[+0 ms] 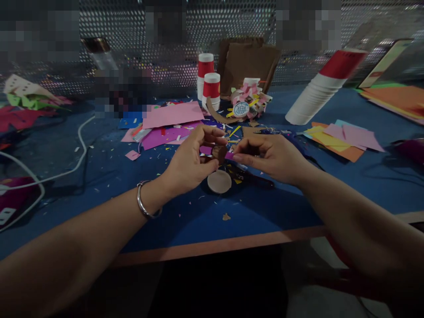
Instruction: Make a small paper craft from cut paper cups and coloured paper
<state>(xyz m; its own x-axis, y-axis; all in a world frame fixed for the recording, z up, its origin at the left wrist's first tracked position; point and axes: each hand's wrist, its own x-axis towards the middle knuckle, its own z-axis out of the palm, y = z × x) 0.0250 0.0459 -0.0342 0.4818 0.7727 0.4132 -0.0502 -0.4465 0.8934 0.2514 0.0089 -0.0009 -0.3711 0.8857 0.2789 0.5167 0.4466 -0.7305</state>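
Observation:
Between the thumb and fingers of my left hand [188,161] is a small brown cardboard piece [219,153], seemingly curved. My right hand [273,154] pinches the end of a purple paper strip [229,156], which runs across to the brown piece. How the strip and the cardboard are joined, if at all, I cannot tell. Just below my fingers a pale round disc [219,182] lies on the blue table. A dark-handled tool [261,181] rests beside it, partly hidden. Behind my hands stands a bundle of cut cup and paper pieces [247,104].
Stacked red-and-white paper cups [211,90] stand at the back; another stack [318,90] leans at right. Pink sheets [172,115] and coloured papers [347,137] lie either side, among scattered scraps. A white cable [81,145] crosses the left. Brown cardboard [247,66] leans behind.

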